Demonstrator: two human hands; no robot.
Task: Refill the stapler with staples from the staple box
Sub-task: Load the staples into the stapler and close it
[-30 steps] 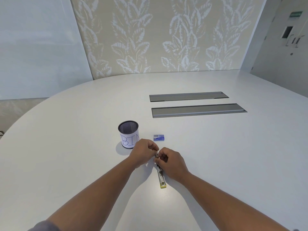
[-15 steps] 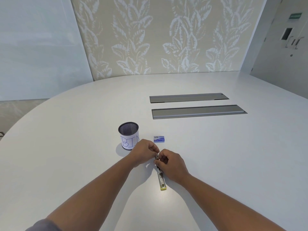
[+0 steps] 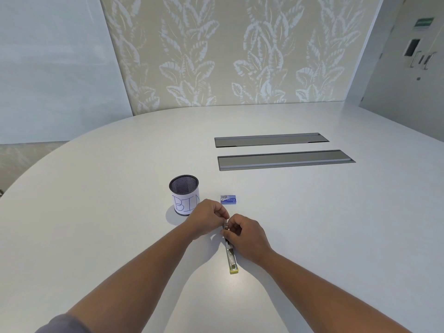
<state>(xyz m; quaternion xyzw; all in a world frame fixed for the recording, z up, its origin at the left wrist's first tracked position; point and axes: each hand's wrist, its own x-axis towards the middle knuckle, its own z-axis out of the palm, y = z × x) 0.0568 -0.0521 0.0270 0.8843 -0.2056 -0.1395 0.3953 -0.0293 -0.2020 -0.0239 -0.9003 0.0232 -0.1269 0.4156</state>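
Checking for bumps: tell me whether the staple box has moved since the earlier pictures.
No. The staple box lies in the same spot right of the bin, with the same gap between them; only the camera shifted slightly.

The stapler (image 3: 231, 258) lay lengthwise on the table, its metal channel exposed and its yellow-green end nearest; its far end was hidden among curled fingers. The small blue staple box (image 3: 228, 199) lay flat just beyond it.
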